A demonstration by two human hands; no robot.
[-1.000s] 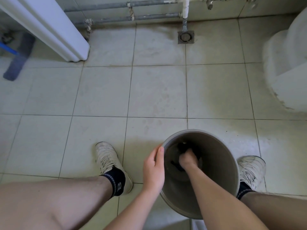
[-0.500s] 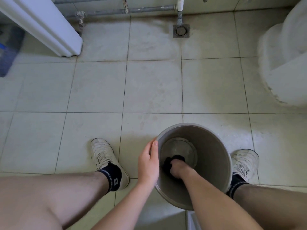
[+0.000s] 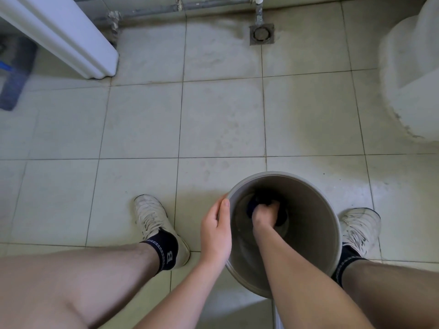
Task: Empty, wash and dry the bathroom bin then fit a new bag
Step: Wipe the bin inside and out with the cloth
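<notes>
The round grey plastic bin [image 3: 316, 224] stands open-topped on the pale tiled floor [image 3: 142, 129], between two white sneakers [image 3: 154, 222]. The left hand [image 3: 215, 236] grips the bin's left rim, thumb against the edge and fingers [image 3: 209, 217] curled round the outside wall. The right hand [image 3: 263, 217] reaches down inside, its fingers closed on a dark cloth [image 3: 255, 203] pressed against the bin's bottom. A square metal floor drain [image 3: 261, 34] lies near the far wall.
</notes>
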